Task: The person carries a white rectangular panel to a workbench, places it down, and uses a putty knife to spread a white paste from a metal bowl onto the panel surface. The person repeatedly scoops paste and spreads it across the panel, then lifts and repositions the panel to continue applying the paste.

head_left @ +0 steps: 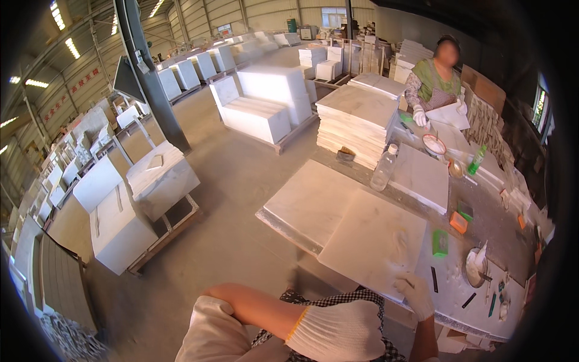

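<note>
My right hand [416, 295], in a white knit glove, is at the near right corner of a pale stone slab [368, 241]. Its fingers are slightly bent and apart, with the tips touching the slab's top. The slab lies on the workbench, overlapping or beside a second pale slab [316, 202] to the left. My left hand [341, 332], gloved with a yellow-edged cuff, is bent across in front of my checked apron. Its fingers are turned away and hidden, so what they do cannot be seen. A black strip [434, 279] lies right of my right hand.
On the bench [452, 304] are a bowl of white paste [476, 267], green and orange blocks, a clear bottle [384, 169] and another slab [419, 178]. Stacked slabs [356, 127] stand beyond. A gloved co-worker [437, 90] handles a slab across the bench. Stone blocks [259, 114] sit on pallets leftward.
</note>
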A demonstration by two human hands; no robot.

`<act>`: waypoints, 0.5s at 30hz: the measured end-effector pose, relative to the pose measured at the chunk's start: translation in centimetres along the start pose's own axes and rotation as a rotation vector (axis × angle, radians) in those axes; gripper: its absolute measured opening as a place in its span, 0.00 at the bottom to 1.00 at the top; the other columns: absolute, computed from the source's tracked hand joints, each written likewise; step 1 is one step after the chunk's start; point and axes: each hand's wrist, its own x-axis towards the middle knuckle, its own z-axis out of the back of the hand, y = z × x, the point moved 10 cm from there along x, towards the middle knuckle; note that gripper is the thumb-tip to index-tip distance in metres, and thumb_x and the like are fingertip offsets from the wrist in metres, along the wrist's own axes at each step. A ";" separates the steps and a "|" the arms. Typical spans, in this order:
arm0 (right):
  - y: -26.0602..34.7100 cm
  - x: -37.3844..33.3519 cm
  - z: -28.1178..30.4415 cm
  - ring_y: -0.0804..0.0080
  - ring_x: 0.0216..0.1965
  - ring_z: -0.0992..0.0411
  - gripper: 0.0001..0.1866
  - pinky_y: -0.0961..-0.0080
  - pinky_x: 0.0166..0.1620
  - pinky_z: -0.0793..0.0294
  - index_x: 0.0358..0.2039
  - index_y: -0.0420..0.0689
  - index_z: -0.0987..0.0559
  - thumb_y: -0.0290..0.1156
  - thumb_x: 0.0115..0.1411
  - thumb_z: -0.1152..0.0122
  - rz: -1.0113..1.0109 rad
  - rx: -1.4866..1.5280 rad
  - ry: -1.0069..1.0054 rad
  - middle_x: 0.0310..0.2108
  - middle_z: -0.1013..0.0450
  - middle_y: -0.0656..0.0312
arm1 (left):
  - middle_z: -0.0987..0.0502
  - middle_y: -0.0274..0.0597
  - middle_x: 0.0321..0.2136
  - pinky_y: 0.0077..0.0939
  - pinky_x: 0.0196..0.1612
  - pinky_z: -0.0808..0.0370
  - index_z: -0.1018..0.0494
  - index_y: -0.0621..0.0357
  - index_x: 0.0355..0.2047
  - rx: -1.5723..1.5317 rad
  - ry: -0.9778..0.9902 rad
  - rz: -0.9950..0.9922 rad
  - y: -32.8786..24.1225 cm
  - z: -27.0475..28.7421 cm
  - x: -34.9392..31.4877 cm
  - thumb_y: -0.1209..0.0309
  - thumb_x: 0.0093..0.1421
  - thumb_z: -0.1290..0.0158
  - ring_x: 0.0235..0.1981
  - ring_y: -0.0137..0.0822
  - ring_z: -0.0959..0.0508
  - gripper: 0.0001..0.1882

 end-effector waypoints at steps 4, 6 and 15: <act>-0.6 0.8 1.0 0.66 0.34 0.23 0.17 0.69 0.40 0.24 0.45 0.34 0.16 0.36 0.65 0.38 0.141 -0.090 -0.117 0.33 0.20 0.53 | 0.31 0.36 0.16 0.41 0.25 0.29 0.28 0.48 0.21 0.047 -0.299 -0.112 -1.5 1.7 0.7 0.63 0.51 0.41 0.19 0.45 0.26 0.08; -1.6 0.9 1.6 0.63 0.34 0.22 0.17 0.69 0.41 0.24 0.45 0.34 0.17 0.35 0.64 0.38 0.106 -0.157 -0.128 0.33 0.20 0.50 | 0.31 0.38 0.16 0.42 0.25 0.29 0.28 0.49 0.22 -0.038 -0.341 -0.143 -1.2 2.1 0.7 0.62 0.54 0.41 0.20 0.46 0.26 0.10; -5.2 0.6 2.9 0.67 0.33 0.23 0.17 0.69 0.39 0.25 0.46 0.34 0.17 0.35 0.66 0.41 0.199 -0.194 -0.267 0.33 0.19 0.51 | 0.25 0.40 0.20 0.43 0.28 0.26 0.25 0.50 0.23 -0.054 -0.121 -0.125 0.4 0.2 1.0 0.62 0.60 0.42 0.23 0.46 0.23 0.11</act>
